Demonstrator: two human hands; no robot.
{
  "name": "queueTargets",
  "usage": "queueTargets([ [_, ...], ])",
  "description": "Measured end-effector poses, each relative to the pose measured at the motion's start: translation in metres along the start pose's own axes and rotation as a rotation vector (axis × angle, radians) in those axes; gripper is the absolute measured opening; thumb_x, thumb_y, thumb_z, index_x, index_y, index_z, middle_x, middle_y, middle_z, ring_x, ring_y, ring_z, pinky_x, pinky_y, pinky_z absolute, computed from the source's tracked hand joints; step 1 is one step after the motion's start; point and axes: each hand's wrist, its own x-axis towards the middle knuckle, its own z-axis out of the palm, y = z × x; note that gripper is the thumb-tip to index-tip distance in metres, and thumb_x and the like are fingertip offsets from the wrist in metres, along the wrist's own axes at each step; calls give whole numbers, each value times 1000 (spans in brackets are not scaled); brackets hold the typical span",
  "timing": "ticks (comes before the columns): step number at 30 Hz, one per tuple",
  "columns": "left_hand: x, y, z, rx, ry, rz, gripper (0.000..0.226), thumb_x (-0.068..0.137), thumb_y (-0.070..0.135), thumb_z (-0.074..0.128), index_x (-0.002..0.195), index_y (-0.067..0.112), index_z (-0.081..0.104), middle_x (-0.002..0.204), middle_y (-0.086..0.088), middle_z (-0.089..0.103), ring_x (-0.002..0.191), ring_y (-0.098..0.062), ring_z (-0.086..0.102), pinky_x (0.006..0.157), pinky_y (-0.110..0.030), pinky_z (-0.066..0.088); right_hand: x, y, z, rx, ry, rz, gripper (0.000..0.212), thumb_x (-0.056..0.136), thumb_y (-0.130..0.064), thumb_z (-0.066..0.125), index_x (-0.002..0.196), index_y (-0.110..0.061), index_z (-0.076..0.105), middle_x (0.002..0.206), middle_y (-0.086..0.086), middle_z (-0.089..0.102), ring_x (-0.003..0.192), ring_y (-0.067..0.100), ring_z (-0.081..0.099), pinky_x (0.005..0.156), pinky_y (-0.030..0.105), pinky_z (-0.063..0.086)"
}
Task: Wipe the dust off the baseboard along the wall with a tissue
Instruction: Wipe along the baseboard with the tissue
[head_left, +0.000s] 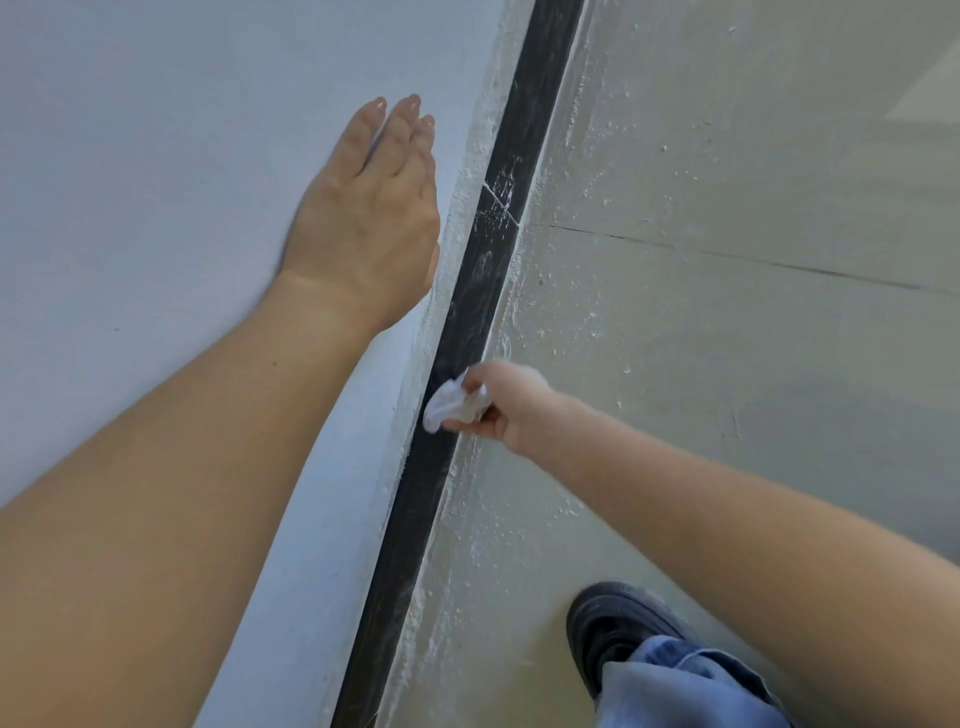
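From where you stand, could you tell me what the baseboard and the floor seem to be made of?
Baseboard: a dark, smooth strip, perhaps tile or vinyl; pale dust smears show on its flat face. Floor: probably painted concrete, matte grey-green, rough and speckled near the wall, with a thin joint line.

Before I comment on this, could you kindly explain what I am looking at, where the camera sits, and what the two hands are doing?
There is no machine here: a person wears one camera on the head, looking down at their own bare arms. The left hand lies flat against the pale wall, apparently for support. The right hand pinches a crumpled white tissue against the dark baseboard, which runs between wall and floor. Whitish dust streaks show on the baseboard farther up. At the bottom, a dark shoe and a denim trouser leg are visible.
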Motion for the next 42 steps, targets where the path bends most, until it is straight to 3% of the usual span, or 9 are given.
queueTargets([
  [2, 1, 0, 0, 6, -1, -4, 61, 91, 28, 21, 143, -2, 29, 153, -13, 27, 144, -28, 16, 117, -42, 11, -2, -22, -8, 78, -13, -116, 25, 88, 6, 51, 113, 1, 54, 105, 25, 59, 88, 30, 67, 71, 31, 60],
  [7, 2, -1, 0, 20, 6, 13, 59, 92, 28, 23, 142, -1, 31, 152, -12, 28, 144, -28, 17, 117, -42, 12, 6, -49, -32, 428, 11, -334, 33, 87, 2, 52, 120, -1, 47, 117, 25, 59, 85, 31, 69, 67, 34, 61],
  [12, 1, -1, -1, 18, 18, 6, 58, 91, 26, 23, 141, -1, 34, 151, -12, 31, 143, -27, 21, 117, -41, 12, 14, 2, -23, 114, 55, -95, 38, 83, -2, 57, 121, 2, 51, 117, 25, 58, 79, 32, 69, 56, 31, 59],
  [15, 0, -1, -1, -21, 6, 0, 57, 92, 25, 25, 141, -3, 33, 152, -14, 29, 143, -28, 19, 117, -41, 9, 16, 9, -16, 4, 7, 5, 33, 86, -1, 60, 118, 3, 54, 111, 24, 63, 84, 32, 70, 64, 35, 60],
  [24, 0, 0, -3, -26, 12, -13, 57, 91, 26, 26, 140, -2, 37, 150, -13, 33, 142, -27, 21, 116, -41, 5, 5, -116, -24, -85, 138, -317, 7, 87, 6, 54, 91, 0, 55, 82, 19, 62, 60, 26, 66, 53, 33, 60],
  [30, 0, -1, -4, -38, 9, -21, 57, 89, 24, 27, 138, -4, 39, 148, -14, 37, 141, -28, 26, 114, -40, 3, 5, -145, -41, 162, 229, -515, 3, 88, -2, 55, 90, -3, 52, 95, 14, 62, 91, 28, 69, 79, 42, 60],
  [33, 1, -1, -4, -48, 25, -26, 56, 88, 24, 29, 136, -4, 43, 146, -15, 40, 139, -28, 29, 114, -40, 6, 4, -101, -42, 86, 160, -398, 17, 89, -8, 53, 103, 1, 54, 106, 18, 61, 93, 31, 69, 63, 38, 62],
  [37, 2, -1, -1, -44, 43, -28, 57, 88, 21, 25, 134, -5, 45, 144, -15, 42, 138, -28, 32, 114, -40, 9, -4, -23, -29, -121, -37, -76, 36, 86, -9, 58, 120, 1, 52, 110, 22, 63, 81, 30, 72, 59, 33, 60],
  [42, 3, -1, -2, -40, 51, -14, 57, 86, 23, 25, 133, -3, 47, 143, -14, 44, 137, -28, 34, 114, -40, 11, -11, -40, -6, 27, -112, -82, 29, 93, -4, 51, 122, 0, 50, 118, 21, 57, 93, 31, 66, 58, 33, 60],
])
